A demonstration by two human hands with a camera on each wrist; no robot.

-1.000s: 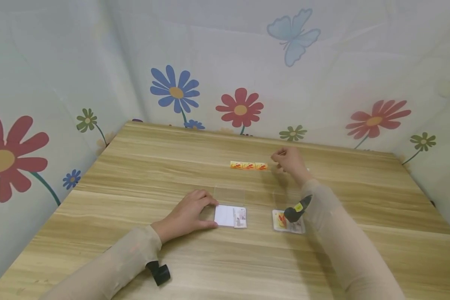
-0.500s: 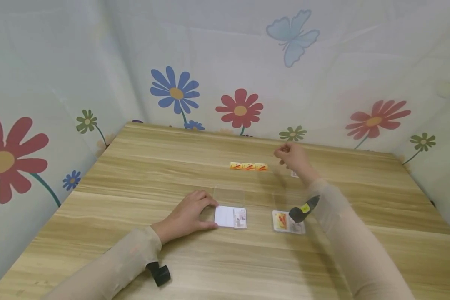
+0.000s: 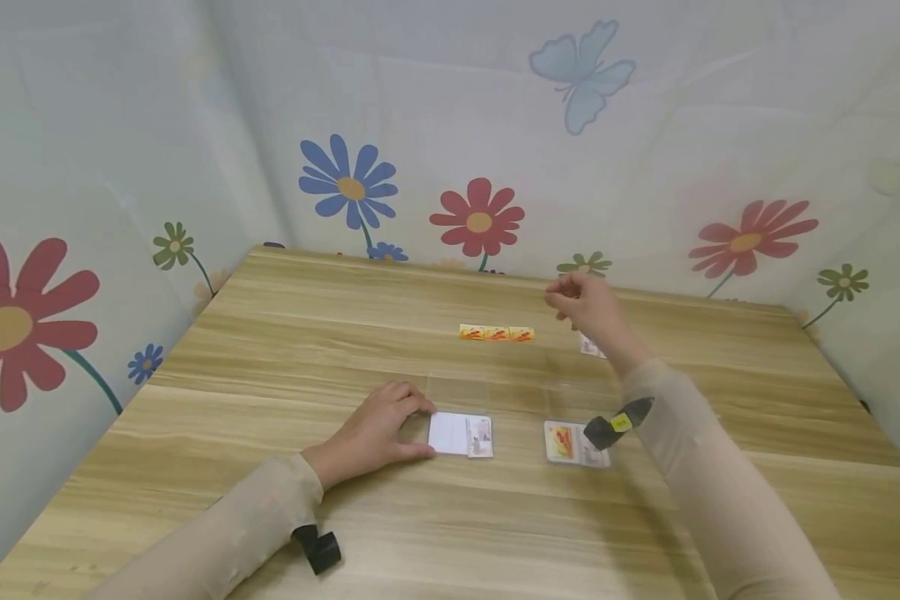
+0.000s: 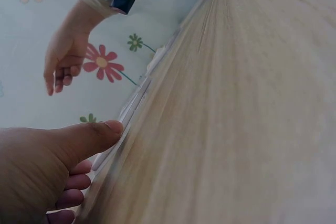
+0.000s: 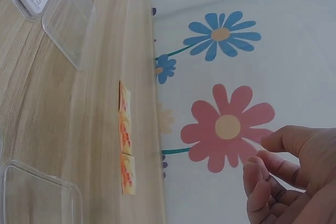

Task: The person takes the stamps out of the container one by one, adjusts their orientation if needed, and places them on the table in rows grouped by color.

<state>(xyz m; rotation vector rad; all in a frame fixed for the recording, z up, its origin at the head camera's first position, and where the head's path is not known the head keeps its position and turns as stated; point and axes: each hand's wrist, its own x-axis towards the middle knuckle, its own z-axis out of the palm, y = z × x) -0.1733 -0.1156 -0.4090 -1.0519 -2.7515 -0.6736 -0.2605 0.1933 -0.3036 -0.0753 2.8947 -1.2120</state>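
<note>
In the head view my left hand (image 3: 371, 432) holds the left side of a clear plastic case (image 3: 492, 442), thumb at one corner and fingers at the other. A white insert (image 3: 447, 434) lies inside, with a grey-toned stamp (image 3: 480, 437) at its right. My right hand (image 3: 588, 312) hovers above the back of the table, fingers loosely curled, with nothing visible between thumb and fingertips (image 5: 260, 156). Left of it lies a row of three yellow-red stamps (image 3: 497, 333). A pale stamp (image 3: 591, 346) lies partly hidden under the right hand.
A second clear case (image 3: 547, 454) stands to the right, lid open, holding a yellow-red stamp (image 3: 562, 442) and a pale one partly behind the black wrist camera (image 3: 607, 431). The transparent lid (image 3: 457, 393) of the left case lies open behind it. A flowered cloth (image 3: 420, 100) backs the table.
My right hand has risen slightly and drawn away from the table, uncovering the pale stamp beneath it. The left hand and its case stay in place.
</note>
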